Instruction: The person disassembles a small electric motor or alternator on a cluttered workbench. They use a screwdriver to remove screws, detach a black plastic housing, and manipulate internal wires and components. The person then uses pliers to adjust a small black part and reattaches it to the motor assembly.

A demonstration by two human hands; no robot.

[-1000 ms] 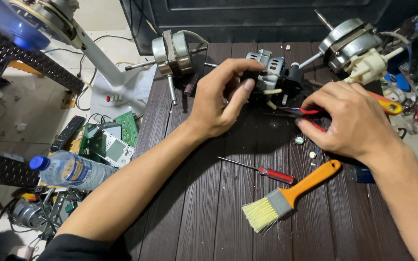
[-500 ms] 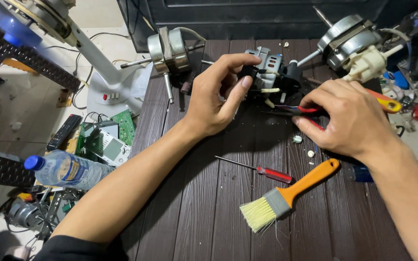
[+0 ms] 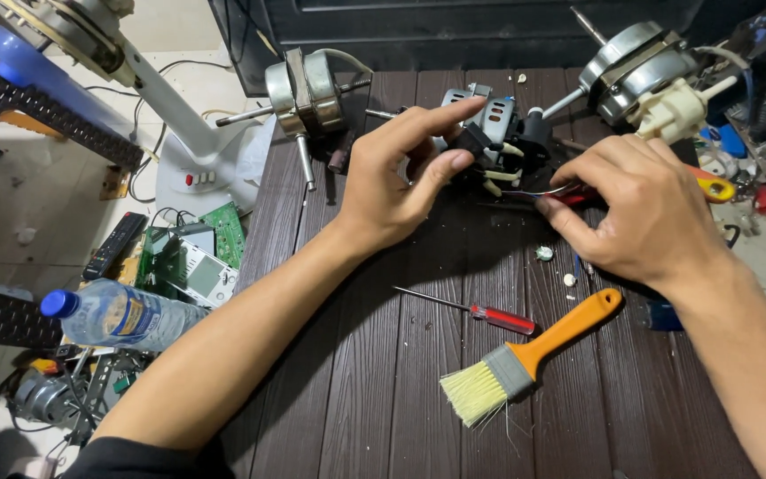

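A small fan motor (image 3: 495, 131) with black parts and cream-sleeved wires lies at the back of the dark brown slatted table (image 3: 383, 390). My left hand (image 3: 394, 177) grips its left side, index finger stretched over the top. My right hand (image 3: 640, 208) is closed on a red-and-yellow-handled tool (image 3: 709, 185), whose tip reaches toward thin wires at the motor's right side. What the tip touches is hidden.
A red-handled screwdriver (image 3: 480, 310) and an orange-handled brush (image 3: 525, 359) lie near the front. Other fan motors sit at the back left (image 3: 305, 89) and back right (image 3: 640, 75). Left of the table on the floor are a water bottle (image 3: 121, 317), circuit boards (image 3: 192, 257) and a fan stand (image 3: 183, 133).
My left hand has shifted its hold on the motor, and its index finger now stretches out over the top. My right hand stays in place with the tool.
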